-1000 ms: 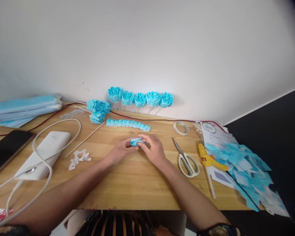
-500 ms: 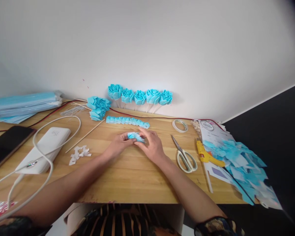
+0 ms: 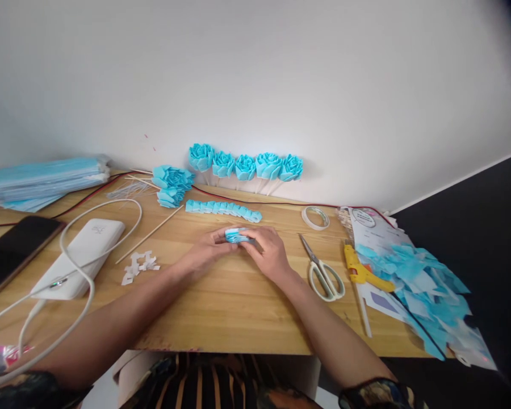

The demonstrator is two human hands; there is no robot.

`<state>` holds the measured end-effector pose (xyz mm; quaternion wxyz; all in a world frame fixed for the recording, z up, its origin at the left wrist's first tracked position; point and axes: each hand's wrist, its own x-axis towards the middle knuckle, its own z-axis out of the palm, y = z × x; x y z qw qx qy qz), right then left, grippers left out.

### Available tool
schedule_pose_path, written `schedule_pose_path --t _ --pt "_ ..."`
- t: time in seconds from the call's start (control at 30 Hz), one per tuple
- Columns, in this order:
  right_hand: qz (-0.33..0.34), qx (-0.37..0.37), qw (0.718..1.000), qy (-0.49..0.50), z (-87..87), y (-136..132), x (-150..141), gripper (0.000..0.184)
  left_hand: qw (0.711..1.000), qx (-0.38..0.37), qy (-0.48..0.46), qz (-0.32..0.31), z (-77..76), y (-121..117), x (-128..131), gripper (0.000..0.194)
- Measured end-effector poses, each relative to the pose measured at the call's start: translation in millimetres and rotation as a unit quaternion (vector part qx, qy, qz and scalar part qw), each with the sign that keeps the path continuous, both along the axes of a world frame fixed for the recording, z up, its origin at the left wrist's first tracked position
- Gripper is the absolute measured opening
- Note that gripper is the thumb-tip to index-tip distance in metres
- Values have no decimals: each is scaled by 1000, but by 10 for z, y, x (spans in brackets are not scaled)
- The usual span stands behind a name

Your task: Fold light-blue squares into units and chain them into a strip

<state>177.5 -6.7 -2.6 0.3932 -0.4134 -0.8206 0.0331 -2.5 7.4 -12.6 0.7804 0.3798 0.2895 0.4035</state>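
Note:
Between my two hands, just above the table, is a small stack of folded blue petals [image 3: 235, 235]. My left hand [image 3: 208, 247] pinches its left end with thumb and fingers. My right hand [image 3: 269, 250] is closed on its right end, its fingertips covering part of the stack. Just beyond the hands lies a row of folded blue petals [image 3: 222, 209], overlapping one another in a line. Scissors [image 3: 322, 271] with pale handles rest to the right of my right hand, blades pointing away from me.
Several blue flowers on sticks [image 3: 246, 167] lean against the wall; more flowers [image 3: 172, 184] lie left. Right are a tape roll [image 3: 315, 218], a yellow glue gun [image 3: 364, 271] and blue scraps [image 3: 426, 284]. Left are a power bank [image 3: 79, 261], phone [image 3: 19, 250], stick [image 3: 149, 234] and white bits [image 3: 139, 266].
My fingers have closed in on the petal stack, which now looks more compact and even. The view has shifted slightly; the other things on the table stay where they were.

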Motion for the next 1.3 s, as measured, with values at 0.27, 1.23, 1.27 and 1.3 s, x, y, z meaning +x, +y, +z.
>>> schedule_pose_path --t 0.27,1.23,1.27,1.3 --pt "3 -9 1000 7 3 13 31 14 992 -100 -75 23 14 12 -11 24" --pt "-16 -80 996 26 -89 8 -15 7 983 107 148 -2 -85 19 -4 48" --pt "-13 -78 997 27 -87 3 -23 7 981 116 153 7 -88 19 5 45" --pt "-8 -74 997 27 -81 -4 -31 8 980 122 157 13 -85 19 11 43"
